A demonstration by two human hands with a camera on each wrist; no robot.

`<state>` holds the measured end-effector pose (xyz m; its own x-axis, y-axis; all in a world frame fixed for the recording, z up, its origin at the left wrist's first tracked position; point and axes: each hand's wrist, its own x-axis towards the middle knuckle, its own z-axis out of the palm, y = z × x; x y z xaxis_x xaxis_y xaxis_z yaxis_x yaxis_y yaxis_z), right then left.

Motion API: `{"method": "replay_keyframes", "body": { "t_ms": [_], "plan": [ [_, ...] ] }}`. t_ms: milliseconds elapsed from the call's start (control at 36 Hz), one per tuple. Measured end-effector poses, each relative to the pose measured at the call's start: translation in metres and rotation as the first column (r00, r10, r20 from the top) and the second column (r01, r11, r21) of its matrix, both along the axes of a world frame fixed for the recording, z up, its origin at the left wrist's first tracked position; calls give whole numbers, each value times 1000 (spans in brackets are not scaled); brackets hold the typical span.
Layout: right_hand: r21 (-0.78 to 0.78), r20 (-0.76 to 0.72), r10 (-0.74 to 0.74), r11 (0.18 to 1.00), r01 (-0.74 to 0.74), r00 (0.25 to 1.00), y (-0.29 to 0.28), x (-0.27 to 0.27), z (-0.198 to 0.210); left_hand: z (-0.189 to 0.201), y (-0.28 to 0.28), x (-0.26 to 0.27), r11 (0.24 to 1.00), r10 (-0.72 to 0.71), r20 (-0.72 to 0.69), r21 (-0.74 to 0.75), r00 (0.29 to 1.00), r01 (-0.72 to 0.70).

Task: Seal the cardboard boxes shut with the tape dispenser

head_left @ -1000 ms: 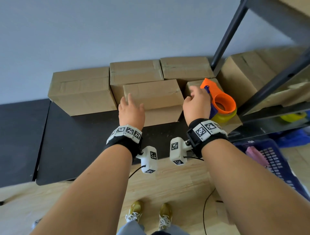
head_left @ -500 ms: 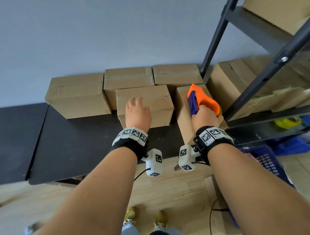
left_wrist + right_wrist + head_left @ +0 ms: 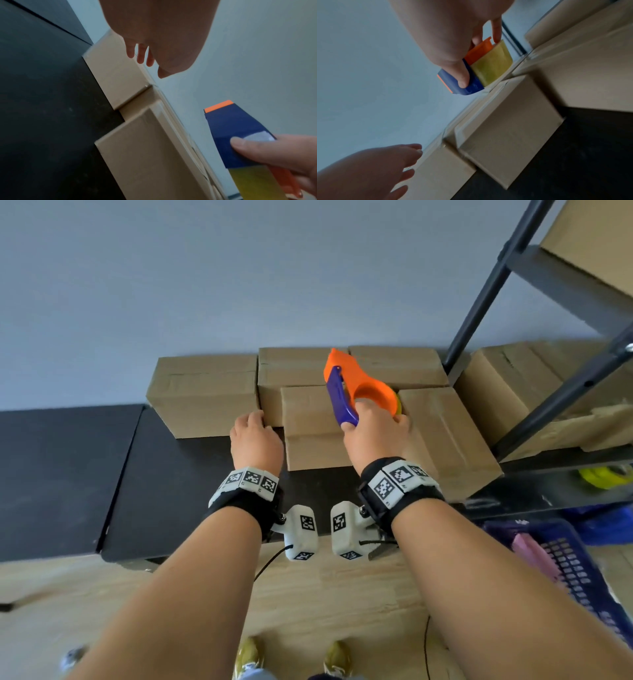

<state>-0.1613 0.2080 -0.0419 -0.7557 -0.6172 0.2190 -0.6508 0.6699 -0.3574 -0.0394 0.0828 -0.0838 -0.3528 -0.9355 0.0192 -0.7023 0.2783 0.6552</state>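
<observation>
No fresh tape is laid yet: the right hand (image 3: 375, 436) grips the orange tape dispenser (image 3: 359, 386) above the front cardboard box (image 3: 308, 426) near the black table's (image 3: 171, 491) back edge, while the left hand (image 3: 255, 440), fingers relaxed, holds nothing beside that box.

boxes (image 3: 308, 392) on table (image 3: 191, 508), against wall | shelving rack (image 3: 555, 392) right | crate (image 3: 575, 563) beneath, on floor

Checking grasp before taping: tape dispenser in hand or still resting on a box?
In hand: the right hand grips the tape dispenser, raised clear above the boxes in both wrist views.
</observation>
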Motion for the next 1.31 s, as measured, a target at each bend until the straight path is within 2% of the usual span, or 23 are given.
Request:
{"method": "replay_keyframes", "body": {
  "t_ms": [111,306,444,556,722,917,1028,1167,1306],
  "plan": [
    [-15,59,52,999,-51,997,-48,54,-11,-4,-35,46,1000,19,34,11,999,-20],
    [78,39,205,975,-208,978,-101,132,-33,-20,-93,116,998,42,97,50,994,-47],
    [186,148,199,956,-225,969,-120,157,-70,-41,-114,150,995,-68,161,77,985,56],
    [290,252,176,924,-248,952,-124,160,-101,-64,-116,163,977,-180,205,147,962,152],
    [433,316,98,870,-236,944,-123,159,-134,-79,-120,162,967,-201,246,201,948,153],
    [537,346,101,794,-285,933,-128,150,-145,-81,-121,147,960,-235,271,218,933,178],
    [539,412,82,781,-316,907,-128,145,-140,-79,-117,142,956,-245,288,233,926,180],
    [411,454,94,860,-302,886,-121,135,-122,-73,-108,136,959,-238,310,224,920,173],
    [369,520,80,877,-308,850,-113,121,-91,-52,-89,125,961,-247,326,207,913,186]
  ]
}}
